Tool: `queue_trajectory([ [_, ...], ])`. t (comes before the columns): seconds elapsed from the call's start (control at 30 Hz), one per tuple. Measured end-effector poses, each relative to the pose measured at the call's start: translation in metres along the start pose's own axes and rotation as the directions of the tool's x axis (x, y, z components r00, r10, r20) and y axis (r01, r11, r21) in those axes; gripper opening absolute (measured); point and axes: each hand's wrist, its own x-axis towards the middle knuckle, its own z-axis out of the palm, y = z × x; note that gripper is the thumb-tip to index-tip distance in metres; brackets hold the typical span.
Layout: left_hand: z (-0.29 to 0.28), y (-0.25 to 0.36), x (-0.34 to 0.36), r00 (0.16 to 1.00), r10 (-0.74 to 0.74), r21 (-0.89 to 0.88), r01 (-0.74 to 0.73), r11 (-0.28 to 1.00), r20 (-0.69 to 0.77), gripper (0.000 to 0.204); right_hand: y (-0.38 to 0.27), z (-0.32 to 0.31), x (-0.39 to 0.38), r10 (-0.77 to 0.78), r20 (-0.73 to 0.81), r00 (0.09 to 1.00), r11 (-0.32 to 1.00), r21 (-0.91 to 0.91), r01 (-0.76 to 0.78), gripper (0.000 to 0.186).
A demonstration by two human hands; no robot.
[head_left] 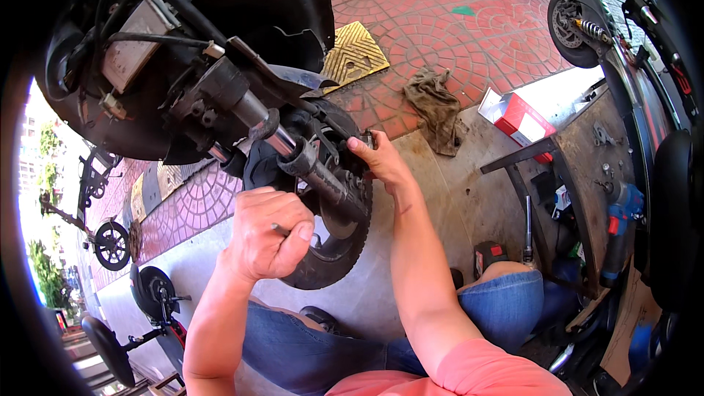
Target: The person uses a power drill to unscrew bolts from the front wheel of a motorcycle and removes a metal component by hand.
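Fork leg (280,141), long axis slanting down rightward, left hand (273,238) clenched on thin rod (279,229), right hand (386,161) alongside, grip unclear

The view comes from the person's head, through the left of two fisheye cameras worn side by side. It faces steeply down and ahead, past the forearms (418,249) rising from the lower edge. The left hand (273,233) and right hand (381,160) show at close range, the front wheel (343,265) just beyond. The wide lens takes in distant red paving (440,0) at the top, bending straight edges toward its dark, rounded rim.
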Motion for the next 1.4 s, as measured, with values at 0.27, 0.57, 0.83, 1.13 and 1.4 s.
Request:
queue_trajectory([
  [0.27,-0.001,-0.014,-0.005,0.999,0.018,0.033,-0.020,0.999,0.043,0.016,0.012,0.021,-0.001,-0.049,-0.126,0.991,0.955,0.284,0.084,0.101],
  [0.57,-0.007,-0.019,-0.004,0.990,-0.018,0.029,0.014,0.999,0.138,0.016,0.025,0.034,0.004,-0.078,-0.288,0.954,0.942,0.293,0.165,0.093],
  [0.83,-0.008,-0.019,-0.003,0.988,-0.020,0.046,0.013,0.999,0.156,0.019,0.029,0.023,0.006,-0.299,-0.235,0.925,0.942,0.084,0.326,0.095],
  [1.13,-0.010,-0.014,-0.003,0.976,-0.009,0.032,0.002,0.999,0.218,0.020,0.006,-0.011,0.055,-0.272,-0.496,0.825,0.898,0.178,0.403,0.091],
  [1.4,-0.008,-0.019,-0.004,0.994,0.014,-0.005,-0.014,1.000,0.109,0.018,-0.163,-0.091,0.059,-0.649,-0.155,0.745,0.620,-0.675,0.400,0.105],
])
